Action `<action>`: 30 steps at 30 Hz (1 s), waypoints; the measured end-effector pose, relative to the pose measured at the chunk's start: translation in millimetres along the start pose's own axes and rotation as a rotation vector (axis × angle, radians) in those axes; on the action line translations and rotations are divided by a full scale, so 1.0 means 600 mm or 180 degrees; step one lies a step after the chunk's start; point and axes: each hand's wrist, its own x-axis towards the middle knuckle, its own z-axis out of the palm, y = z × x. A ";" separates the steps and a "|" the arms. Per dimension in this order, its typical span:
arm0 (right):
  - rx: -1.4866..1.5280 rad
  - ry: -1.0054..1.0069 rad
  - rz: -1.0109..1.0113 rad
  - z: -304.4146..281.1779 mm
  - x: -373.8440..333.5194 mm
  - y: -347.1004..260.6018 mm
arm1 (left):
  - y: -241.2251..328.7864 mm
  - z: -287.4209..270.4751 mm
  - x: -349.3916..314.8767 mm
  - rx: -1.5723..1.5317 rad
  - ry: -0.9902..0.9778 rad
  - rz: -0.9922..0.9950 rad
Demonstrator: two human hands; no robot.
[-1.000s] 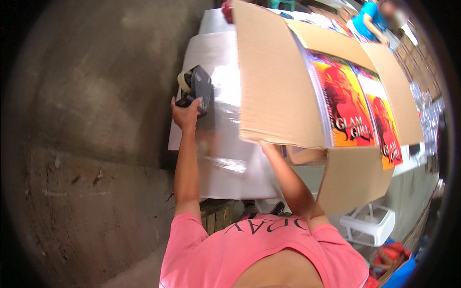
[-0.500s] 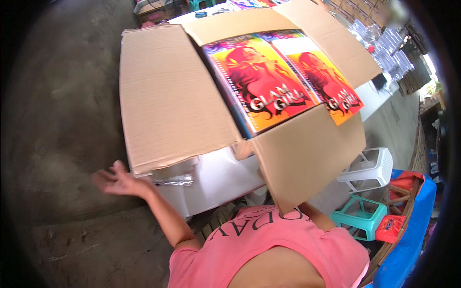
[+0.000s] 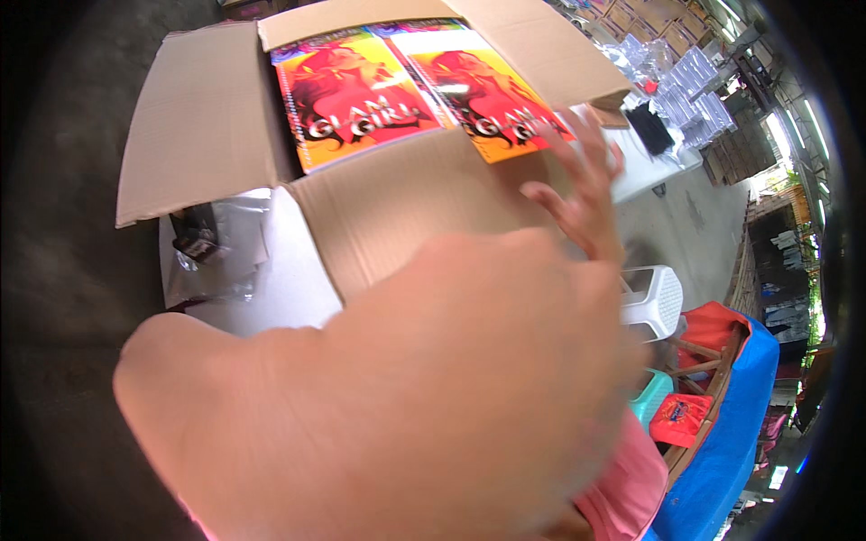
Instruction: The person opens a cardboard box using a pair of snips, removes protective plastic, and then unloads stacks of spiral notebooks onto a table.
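My left hand (image 3: 505,334) is raised very close to the camera, large and blurred. Its fingers are hidden or smeared, so its grip does not show. My right hand (image 3: 586,185) hovers by the right side of an open cardboard box (image 3: 388,212), fingers spread and nothing visible in them. Two spiral notebooks with red, orange and yellow illustrated covers lie side by side at the top of the box. The right notebook (image 3: 492,104) is nearest my right hand and overlaps the front flap; the left notebook (image 3: 352,99) lies beside it.
The box stands on a white table (image 3: 293,261), with clear plastic packaging (image 3: 239,239) by its left flap. Clear plastic-wrapped stacks (image 3: 686,99) and a black item (image 3: 649,129) are at the far right. A white stool (image 3: 654,298) and a green stool (image 3: 651,397) stand at right.
My left hand has come up from the left side, close to the camera. My right hand has come into sight beside the right notebook. The view has shifted, moving the box up and left.
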 end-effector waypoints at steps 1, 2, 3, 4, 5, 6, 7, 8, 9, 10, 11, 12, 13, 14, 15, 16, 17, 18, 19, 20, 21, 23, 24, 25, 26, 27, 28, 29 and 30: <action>-0.0163 -0.0222 -0.0104 0.015 0.015 0.012 | 0.012 -0.004 0.020 0.0075 -0.0055 0.0064; -0.0071 -0.0248 -0.0204 0.029 0.030 0.022 | 0.026 -0.007 0.038 0.0135 -0.0113 0.0121; 0.0027 -0.0262 -0.0317 0.040 0.041 0.029 | 0.038 -0.008 0.055 0.0191 -0.0155 0.0141; 0.0015 -0.0326 -0.0371 0.046 0.045 0.032 | 0.050 -0.008 0.069 0.0224 -0.0196 0.0170; 0.0017 -0.0394 -0.0455 0.054 0.053 0.032 | 0.057 -0.010 0.080 0.0234 -0.0224 0.0155; 0.0084 -0.0433 -0.0585 0.069 0.061 0.027 | 0.065 -0.008 0.089 0.0230 -0.0261 0.0041; 0.0145 -0.0392 -0.0702 0.086 0.062 0.019 | 0.074 -0.007 0.096 0.0221 -0.0299 -0.0061; 0.0023 -0.0352 -0.0678 0.080 0.054 0.024 | 0.080 -0.012 0.100 0.0287 -0.0306 0.0050; 0.0092 -0.0291 -0.0782 0.095 0.056 0.017 | 0.088 -0.011 0.103 0.0273 -0.0345 -0.0050; 0.0238 -0.0485 -0.0794 0.095 0.056 0.005 | 0.096 -0.010 0.106 0.0260 -0.0387 -0.0148; 0.0271 -0.0498 -0.0750 0.103 0.057 0.008 | 0.100 -0.007 0.110 0.0233 -0.0409 -0.0263; 0.0312 -0.0514 -0.0714 0.115 0.058 0.013 | 0.107 -0.005 0.115 0.0204 -0.0423 -0.0348; 0.0316 -0.0531 -0.0657 0.119 0.060 0.016 | 0.111 -0.003 0.121 0.0197 -0.0417 -0.0391; 0.0446 -0.0714 -0.0578 0.116 0.064 0.015 | 0.118 -0.005 0.119 0.0159 -0.0415 -0.0479; 0.0405 -0.0819 -0.0529 0.118 0.070 0.018 | 0.126 -0.008 0.114 0.0142 -0.0385 -0.0571; 0.0371 -0.0924 -0.0486 0.125 0.077 0.018 | 0.133 -0.012 0.107 0.0111 -0.0348 -0.0714; 0.0342 -0.1027 -0.0448 0.129 0.084 0.019 | 0.138 -0.016 0.099 0.0051 -0.0269 -0.0898; 0.0376 -0.1334 -0.0433 0.120 0.101 0.009 | 0.142 -0.017 0.088 -0.0054 -0.0150 -0.1213; 0.0433 -0.1501 -0.0476 0.124 0.114 0.004 | 0.142 -0.016 0.076 -0.0223 0.0044 -0.1607; 0.0500 -0.1647 -0.0529 0.131 0.134 -0.003 | 0.137 -0.013 0.064 -0.0370 0.0285 -0.2049; 0.0433 -0.1804 -0.0322 0.136 0.137 0.026 | 0.090 -0.005 0.065 -0.0502 0.0556 -0.2216; 0.0371 -0.2213 -0.0090 0.134 0.157 0.052 | -0.032 0.046 0.066 -0.0754 0.1495 -0.2650; 0.0395 -0.2232 -0.0070 0.141 0.172 0.046 | -0.074 0.049 0.068 -0.0664 0.1801 -0.3229; 0.0440 -0.2251 -0.0100 0.149 0.187 0.035 | -0.131 0.079 0.045 -0.0494 0.2328 -0.3023; 0.0412 -0.2300 -0.0348 0.156 0.204 0.028 | -0.175 0.097 0.035 -0.0194 0.2583 -0.3359; 0.0492 -0.2203 -0.0516 0.165 0.213 0.032 | -0.214 0.102 0.029 0.0109 0.2829 -0.3638; 0.0570 -0.2110 -0.0629 0.175 0.215 0.045 | -0.241 0.091 0.031 -0.0814 0.2727 -0.3759; 0.0647 -0.2014 -0.0742 0.182 0.218 0.054 | -0.269 0.080 0.032 -0.1738 0.2599 -0.3829; 0.0530 -0.2017 -0.0713 0.168 0.217 0.047 | -0.326 0.111 0.013 -0.2392 0.2518 -0.3711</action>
